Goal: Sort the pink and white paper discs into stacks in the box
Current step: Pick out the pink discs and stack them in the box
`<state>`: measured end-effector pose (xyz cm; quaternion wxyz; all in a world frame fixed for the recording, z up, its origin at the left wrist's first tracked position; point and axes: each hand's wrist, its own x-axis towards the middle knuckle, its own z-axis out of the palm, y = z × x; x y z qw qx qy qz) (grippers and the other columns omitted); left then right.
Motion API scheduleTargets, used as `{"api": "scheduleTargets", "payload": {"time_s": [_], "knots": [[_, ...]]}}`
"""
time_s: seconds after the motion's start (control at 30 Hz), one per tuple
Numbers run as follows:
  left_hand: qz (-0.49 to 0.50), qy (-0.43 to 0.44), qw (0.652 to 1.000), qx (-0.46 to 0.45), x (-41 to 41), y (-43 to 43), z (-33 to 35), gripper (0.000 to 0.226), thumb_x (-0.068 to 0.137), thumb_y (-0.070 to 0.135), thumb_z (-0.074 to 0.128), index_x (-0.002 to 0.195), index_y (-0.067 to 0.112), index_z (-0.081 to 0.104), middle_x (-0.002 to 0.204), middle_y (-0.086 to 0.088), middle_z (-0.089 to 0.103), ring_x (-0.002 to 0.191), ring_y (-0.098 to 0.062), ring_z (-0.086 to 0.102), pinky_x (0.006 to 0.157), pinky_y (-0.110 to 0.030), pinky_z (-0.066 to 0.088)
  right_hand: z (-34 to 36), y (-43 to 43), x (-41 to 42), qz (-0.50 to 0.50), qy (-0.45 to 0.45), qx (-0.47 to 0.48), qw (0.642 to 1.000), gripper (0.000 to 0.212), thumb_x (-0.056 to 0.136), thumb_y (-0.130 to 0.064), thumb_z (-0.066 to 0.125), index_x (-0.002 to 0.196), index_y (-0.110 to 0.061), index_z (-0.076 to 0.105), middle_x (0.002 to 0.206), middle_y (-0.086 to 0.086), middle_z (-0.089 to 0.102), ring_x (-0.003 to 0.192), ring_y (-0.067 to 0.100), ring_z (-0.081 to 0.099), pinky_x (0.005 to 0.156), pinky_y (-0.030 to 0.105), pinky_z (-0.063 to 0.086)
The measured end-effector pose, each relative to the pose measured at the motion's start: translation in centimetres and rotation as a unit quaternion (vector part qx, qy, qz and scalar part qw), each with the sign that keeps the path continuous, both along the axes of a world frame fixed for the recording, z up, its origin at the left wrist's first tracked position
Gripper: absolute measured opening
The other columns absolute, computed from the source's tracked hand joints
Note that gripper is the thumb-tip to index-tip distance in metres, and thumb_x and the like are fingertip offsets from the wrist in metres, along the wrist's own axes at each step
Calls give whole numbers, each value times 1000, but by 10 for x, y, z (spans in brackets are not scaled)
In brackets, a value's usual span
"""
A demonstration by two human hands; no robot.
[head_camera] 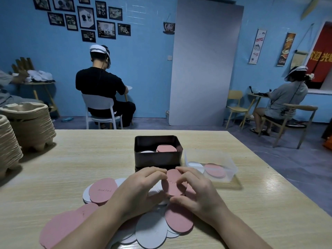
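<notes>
**Pink disc held in both hands before the box**

- Box (158,159): dark, rectangular and open-topped, set upright on the table (71,159). All places below are given from it.
- Pink stack (166,148): seen inside the box, on its right side.
- White stack (147,151): seen inside the box, on its left side, lower than the pink stack.
- Pink disc (173,184): held just in front of the box, tilted up above the pile. Faint lettering is seen on its face. Whether one disc or several are held cannot be told.
- Left hand (142,187): placed in front of the box, fingers curled onto the left edge of the pink disc, which is gripped.
- Right hand (199,191): placed in front of the box and slightly right, fingers curled over the right edge of the pink disc and thumb set near its lower edge, so the disc is pinched.
- Pile (150,229): loose pink and white discs, overlapped and spread flat on the table in front of the box, partly covered by the forearms.
- Tub (212,153): clear plastic, just right of the box. One white and one pink disc are seen lying in it.
- Trays (30,123): two stacks of moulded pulp, well to the left of the box.
- Two seated persons are seen well behind the box, backs turned.
</notes>
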<state>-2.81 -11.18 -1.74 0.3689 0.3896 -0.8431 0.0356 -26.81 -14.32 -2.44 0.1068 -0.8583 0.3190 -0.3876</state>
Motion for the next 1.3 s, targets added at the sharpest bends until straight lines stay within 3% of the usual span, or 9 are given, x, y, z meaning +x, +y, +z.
{"api": "scheduleTargets", "payload": {"time_s": [0.23, 0.43, 0.57, 0.7, 0.87, 0.97, 1.13, 1.3], "knots": [[4, 1, 1000, 21, 5, -5, 1, 34, 86, 40, 74, 114, 24, 62, 122, 10, 68, 110, -11, 65, 82, -33, 58, 5, 0, 4, -3, -8, 1, 1000, 37, 77, -49, 83, 93, -21, 64, 132, -5, 63, 130, 3, 54, 102, 19, 42], [7, 8, 1000, 26, 15, -6, 16, 27, 91, 34, 73, 113, 20, 63, 110, 11, 66, 94, -9, 65, 77, -32, 58, 17, -8, 21, -1, 28, -14, 999, 38, 79, -47, 80, 88, -16, 61, 123, -2, 68, 129, -5, 49, 98, 13, 39], [28, 5, 998, 56, 46, 5, 32, 43, 88, 48, 69, 121, 21, 63, 111, 12, 68, 97, -7, 64, 82, -31, 56, 30, -14, 46, 36, 11, -18, 999, 40, 79, -51, 78, 88, -17, 61, 116, -6, 66, 124, 2, 54, 91, 25, 49], [104, -13, 993, 49, 90, 18, 37, 37, 88, 48, 64, 118, 26, 65, 108, 17, 65, 98, -4, 63, 83, -33, 56, 29, -17, 75, 59, -1, 11, 998, 40, 76, -49, 80, 87, -17, 60, 110, -9, 63, 125, 0, 54, 86, 35, 58], [157, -31, 984, 83, 129, 33, 26, 32, 85, 47, 64, 112, 32, 67, 108, 21, 65, 103, -2, 60, 87, -36, 54, 21, -15, 96, 66, 6, 34, 997, 43, 75, -48, 83, 103, -22, 64, 115, -10, 64, 112, 3, 59, 93, 27, 50], [146, -39, 979, 138, 139, 37, 12, 49, 83, 59, 69, 126, 39, 60, 122, 28, 57, 116, 11, 49, 98, -23, 46, 15, -11, 91, 70, 10, 62, 996, 48, 76, -48, 80, 114, -24, 65, 120, -13, 64, 115, 3, 59, 95, 23, 49], [133, -28, 972, 193, 143, 38, 8, 65, 74, 67, 72, 130, 39, 57, 123, 27, 59, 117, 9, 53, 100, -23, 47, 14, -9, 84, 56, 7, 65, 996, 37, 76, -45, 80, 104, -27, 64, 122, -15, 62, 121, 3, 56, 94, 15, 44], [136, 0, 971, 197, 139, 39, 9, 52, 74, 58, 76, 119, 36, 63, 112, 25, 65, 109, 6, 60, 96, -27, 52, 12, -7, 83, 48, 14, 72, 996, 39, 74, -49, 80, 102, -28, 63, 125, -14, 62, 125, 3, 55, 100, 27, 47]]}}
